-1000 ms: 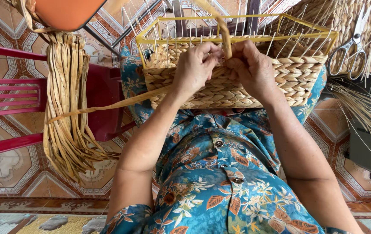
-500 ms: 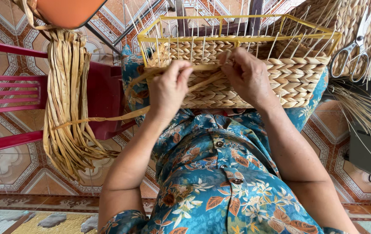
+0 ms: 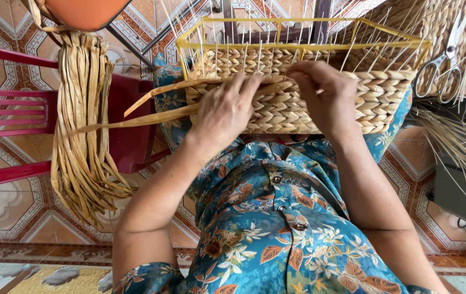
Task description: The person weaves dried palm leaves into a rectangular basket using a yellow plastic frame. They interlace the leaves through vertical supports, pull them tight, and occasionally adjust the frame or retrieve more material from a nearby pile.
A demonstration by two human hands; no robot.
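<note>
A half-woven straw basket (image 3: 385, 95) on a yellow wire frame (image 3: 298, 23) rests on my lap, thin upright stakes poking above the weave. My left hand (image 3: 226, 109) lies flat on the woven wall, pressing down two loose flat straw strands (image 3: 140, 117) that run out to the left. My right hand (image 3: 323, 92) is curled at the top edge of the weave, fingers pinching the strand among the stakes. I wear a blue flowered shirt (image 3: 276, 218).
A thick bundle of dried straw strands (image 3: 83, 136) hangs at the left over a red plastic chair (image 3: 20, 117). Scissors (image 3: 442, 60) lie on another woven basket (image 3: 434, 19) at the upper right. Loose thin reeds (image 3: 456, 136) fan out at the right over patterned tile floor.
My left hand slid left and down from beside the right hand, then flattened on the basket wall. The loose strands swung up and now lie under it. My right hand stayed at the top edge.
</note>
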